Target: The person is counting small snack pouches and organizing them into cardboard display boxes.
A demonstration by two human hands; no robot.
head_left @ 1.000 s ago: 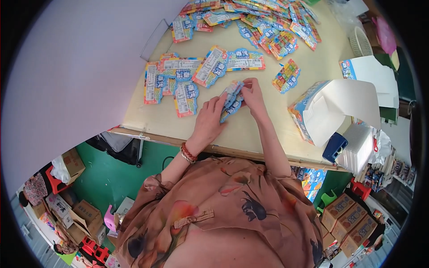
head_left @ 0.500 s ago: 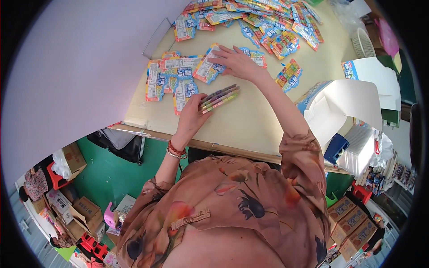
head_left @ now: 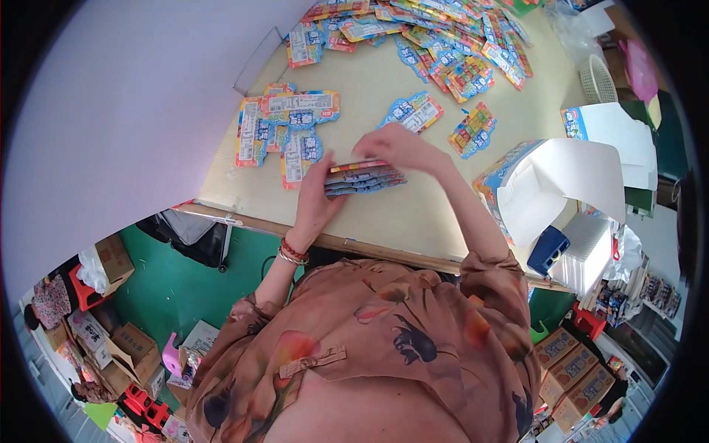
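Observation:
My left hand (head_left: 316, 198) is closed around one end of a small stack of flat, colourful blister-card packets (head_left: 367, 180), held on edge just above the table near its front. At the stack's upper side is my right hand (head_left: 402, 150), with bent, slightly blurred fingers on the topmost packet (head_left: 358, 167). Just beyond the right hand lies a loose packet (head_left: 413, 113), printed back up. Another packet (head_left: 473, 131), showing its coloured pieces, lies farther right. Several overlapping packets (head_left: 304, 109) lie back up to the left of my hands.
A big heap of packets (head_left: 443, 40) covers the table's far side. Open display boxes (head_left: 569, 177), a blue tape dispenser (head_left: 548, 249) and a white basket (head_left: 598, 77) stand at the right. A pale panel (head_left: 148, 96) borders the left. Cartons (head_left: 572, 373) stand below the table.
My right hand has drawn back toward me, bringing a packet from the table to the stack. My left hand has tilted the stack, so its printed edges now show.

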